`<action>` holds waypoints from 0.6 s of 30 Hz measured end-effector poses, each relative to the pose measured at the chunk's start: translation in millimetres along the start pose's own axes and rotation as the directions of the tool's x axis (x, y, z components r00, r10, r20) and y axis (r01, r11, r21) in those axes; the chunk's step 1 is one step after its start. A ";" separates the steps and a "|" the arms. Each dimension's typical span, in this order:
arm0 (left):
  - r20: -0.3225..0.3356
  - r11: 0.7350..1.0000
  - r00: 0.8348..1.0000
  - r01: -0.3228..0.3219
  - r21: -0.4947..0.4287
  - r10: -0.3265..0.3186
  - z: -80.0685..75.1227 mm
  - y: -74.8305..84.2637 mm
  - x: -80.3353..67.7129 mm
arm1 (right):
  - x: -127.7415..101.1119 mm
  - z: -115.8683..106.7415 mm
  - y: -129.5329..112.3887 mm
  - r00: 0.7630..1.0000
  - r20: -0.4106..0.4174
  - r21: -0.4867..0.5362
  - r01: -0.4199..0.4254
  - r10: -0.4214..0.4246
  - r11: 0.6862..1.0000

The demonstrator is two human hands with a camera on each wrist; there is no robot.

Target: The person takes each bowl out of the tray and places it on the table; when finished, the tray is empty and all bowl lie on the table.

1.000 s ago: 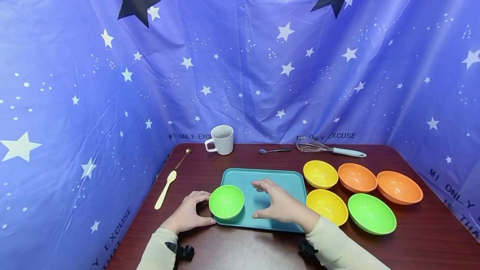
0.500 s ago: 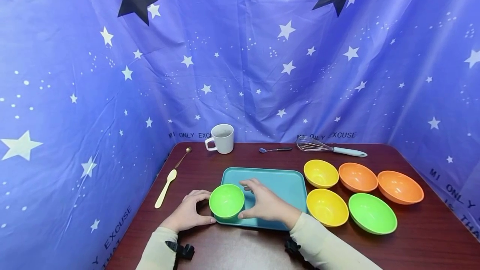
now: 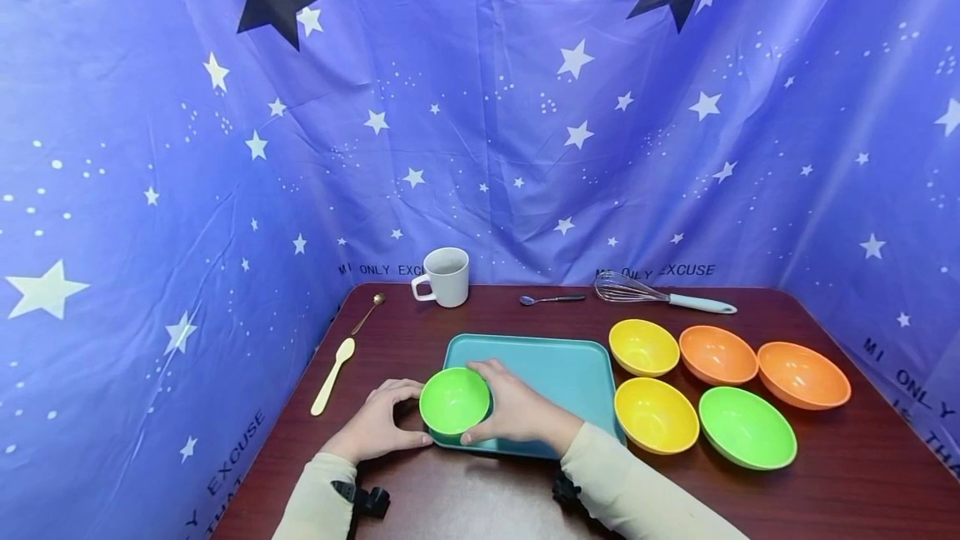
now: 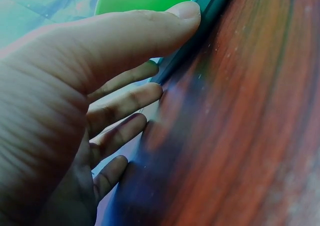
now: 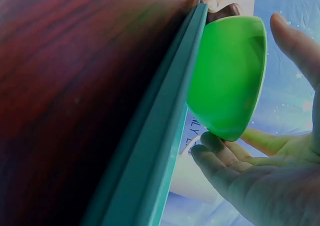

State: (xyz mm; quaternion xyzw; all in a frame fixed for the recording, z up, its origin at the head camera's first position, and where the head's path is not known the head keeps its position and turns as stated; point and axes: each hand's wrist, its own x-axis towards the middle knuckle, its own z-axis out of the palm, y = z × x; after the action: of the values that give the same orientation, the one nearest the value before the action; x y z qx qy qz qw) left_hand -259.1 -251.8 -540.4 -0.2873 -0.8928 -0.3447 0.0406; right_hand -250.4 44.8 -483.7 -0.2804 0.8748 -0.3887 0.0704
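Note:
A small green bowl [image 3: 454, 401] stands on the left end of the teal tray [image 3: 558, 382]. My left hand [image 3: 378, 423] lies at the tray's left edge, fingers spread in a loose arc; in the left wrist view its thumb overlaps the tray rim [image 4: 207, 11] beside the bowl. My right hand [image 3: 517, 408] reaches round the bowl's right side, fingers behind and thumb in front. In the right wrist view those fingers are right at the side of the green bowl [image 5: 230, 76], while the thumb stands apart from its rim.
Two yellow bowls [image 3: 656, 415], two orange bowls [image 3: 717, 355] and a larger green bowl [image 3: 747, 427] stand right of the tray. Behind are a white mug [image 3: 447, 277], a small dark-handled spoon [image 3: 553, 299] and a whisk [image 3: 663, 294]. A cream spoon [image 3: 332, 376] and gold spoon [image 3: 367, 314] lie left.
My right hand has moved left over the tray to the small green bowl's right side. The left hand and the bowl have stayed in place.

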 end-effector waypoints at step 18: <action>0.007 1.000 1.000 0.011 -0.021 -0.011 -0.8 1.4 0.5 | 9.4 7.0 -1.7 0.997 0.015 0.007 -0.079 0.079 0.997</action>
State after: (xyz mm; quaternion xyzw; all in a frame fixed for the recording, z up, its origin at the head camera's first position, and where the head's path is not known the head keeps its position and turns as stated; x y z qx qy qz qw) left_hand -258.8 -251.3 -538.8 -0.2842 -0.8908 -0.3532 0.0325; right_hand -255.2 34.3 -486.4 -0.2484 0.8832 -0.3867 0.0931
